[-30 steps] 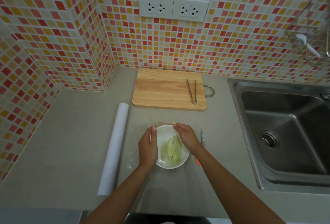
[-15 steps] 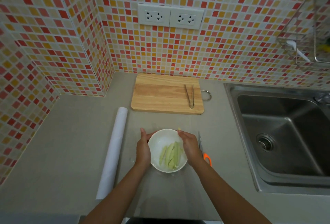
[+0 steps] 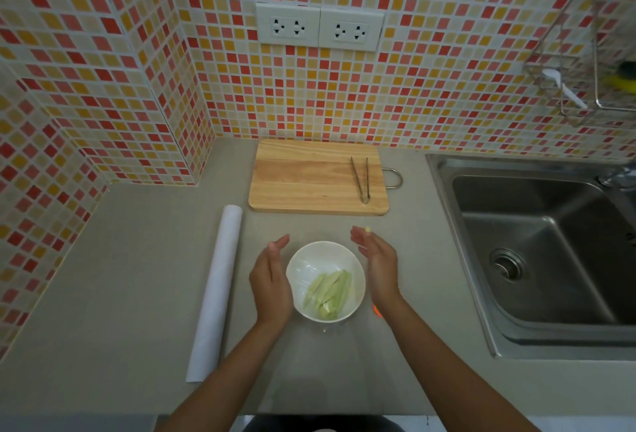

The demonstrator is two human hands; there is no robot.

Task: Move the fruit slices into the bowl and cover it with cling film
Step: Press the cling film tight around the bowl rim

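We judge fruit slices [image 3: 328, 290] already in white bowl [image 3: 358, 280], cling film [image 3: 303, 270] stretched over it; sealing step seems in hand. Our left hand [image 3: 270, 283] and right hand [image 3: 378, 268] flank bowl, fingers open, gripping nothing. Next: press film edges down round rim. Grey counter [image 3: 120, 276], film roll [image 3: 215, 290] left, cutting board [image 3: 309, 177] with tongs [image 3: 361, 180] behind, sink [image 3: 537, 252] right, mosaic tile wall [image 3: 413, 94]

head cam | looks forward-down | close above counter [image 3: 120, 294] | single view
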